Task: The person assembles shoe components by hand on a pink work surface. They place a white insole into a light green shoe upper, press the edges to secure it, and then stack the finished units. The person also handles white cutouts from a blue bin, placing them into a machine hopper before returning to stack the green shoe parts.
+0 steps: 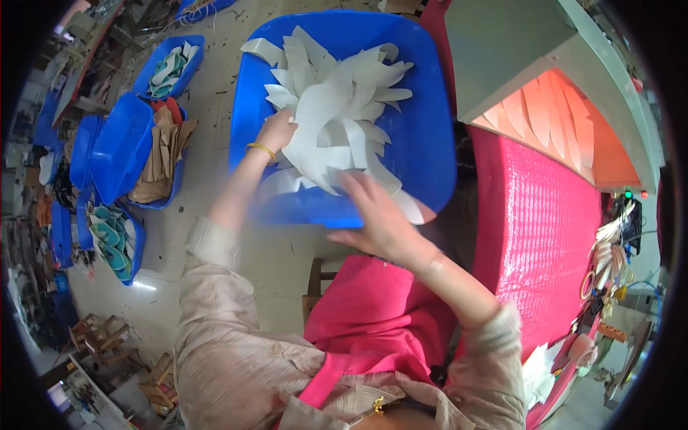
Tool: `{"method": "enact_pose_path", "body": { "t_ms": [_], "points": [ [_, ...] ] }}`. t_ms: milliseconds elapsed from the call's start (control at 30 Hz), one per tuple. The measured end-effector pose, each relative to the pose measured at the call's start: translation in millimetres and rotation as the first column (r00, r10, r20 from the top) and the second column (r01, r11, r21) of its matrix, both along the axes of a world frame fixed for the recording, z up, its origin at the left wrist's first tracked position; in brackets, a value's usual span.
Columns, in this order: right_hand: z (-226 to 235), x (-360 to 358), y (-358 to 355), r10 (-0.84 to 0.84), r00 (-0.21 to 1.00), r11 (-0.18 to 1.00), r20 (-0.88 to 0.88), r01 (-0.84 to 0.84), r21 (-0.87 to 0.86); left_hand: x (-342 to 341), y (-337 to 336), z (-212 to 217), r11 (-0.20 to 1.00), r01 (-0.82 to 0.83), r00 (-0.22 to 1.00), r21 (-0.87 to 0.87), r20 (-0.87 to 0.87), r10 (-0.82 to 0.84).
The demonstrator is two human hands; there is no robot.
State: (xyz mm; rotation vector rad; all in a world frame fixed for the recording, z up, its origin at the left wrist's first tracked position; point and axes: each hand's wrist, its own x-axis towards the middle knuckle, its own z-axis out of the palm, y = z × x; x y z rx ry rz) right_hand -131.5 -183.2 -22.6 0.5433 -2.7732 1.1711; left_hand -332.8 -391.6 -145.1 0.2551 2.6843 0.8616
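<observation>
**Both hands in the bin of white cut-outs**

My left hand (276,131) presses into the heap of white cut pieces (337,107) filling the blue tub (430,143); whether it grips any, I cannot tell. My right hand (376,218), fingers spread and loose, rests at the heap's near edge.

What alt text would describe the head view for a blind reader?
Both bare hands, left hand and right hand, reach into a large blue plastic tub full of white curved cut pieces; a pink belt surface lies to the right.
</observation>
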Motion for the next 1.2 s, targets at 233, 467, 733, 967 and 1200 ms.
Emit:
{"method": "enact_pose_path", "body": {
  "t_ms": [233, 467, 733, 967, 1200],
  "points": [
    [-65.1, -24.6, -25.2, -0.125, 0.977, 0.992, 0.170, 0.118, 0.049, 73.9, 20.2, 105.7, 0.722, -0.437, 0.734, 0.537, 0.677, -0.060],
    [-75.4, -16.6, -4.9, 0.053, 0.998, 0.989, -0.040, -0.058, -0.135, 89.0, -16.2, 59.6, 0.556, -0.349, 0.754, 0.754, 0.579, -0.311],
    [-53.6, -31.8, 33.2, 0.045, 0.762, 0.639, 0.647, 0.476, -0.605, 89.7, -22.6, 80.9, 0.576, -0.209, 0.752, 0.790, 0.507, -0.422],
    [27.6, -10.6, 133.0, -0.095, 0.844, 0.541, 0.527, 0.489, -0.685, 80.7, -76.3, 90.1, 0.788, -0.214, 0.719, 0.578, 0.639, -0.274],
    [135.5, 52.7, 159.2, 0.016, 0.896, 0.880, 0.444, 0.198, -0.432, 140.3, 58.4, 170.9, 0.758, 0.505, 0.863, 0.413, -0.262, -0.432]
  ]
}}
